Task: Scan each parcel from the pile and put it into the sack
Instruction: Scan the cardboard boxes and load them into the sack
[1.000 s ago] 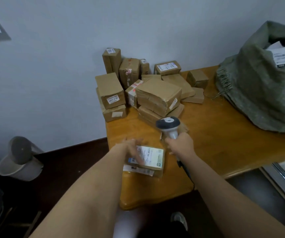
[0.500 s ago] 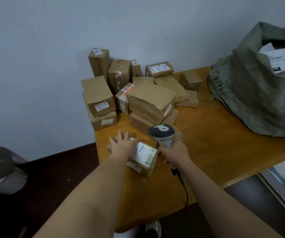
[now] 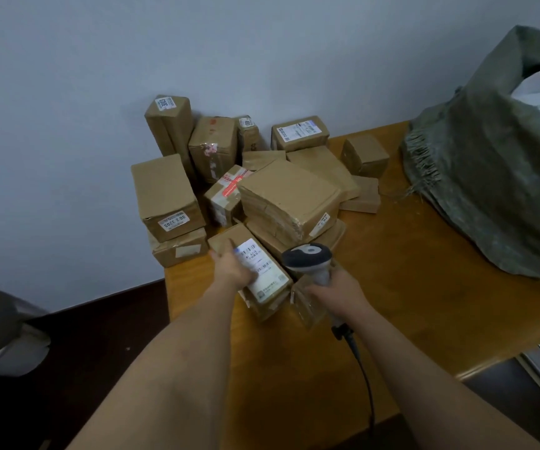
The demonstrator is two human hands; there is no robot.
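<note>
A brown parcel (image 3: 252,271) with a white label on top was seen lying at the near edge of the pile (image 3: 262,190), on a wooden table (image 3: 408,287) set against a pale wall. The left hand (image 3: 234,271) was laid flat on the parcel's top, fingers straight and close together, partly covering the label. A corded scanner (image 3: 309,259) was gripped by the right hand (image 3: 333,292), fingers curled round its handle, its head raised just beside the parcel. The scanning step was judged to be in hand; the label would need uncovering and the scanner aiming at it. The parcel's long axis was seen running from far left to near right. A green sack (image 3: 489,196) was seen well apart, at the right
</note>
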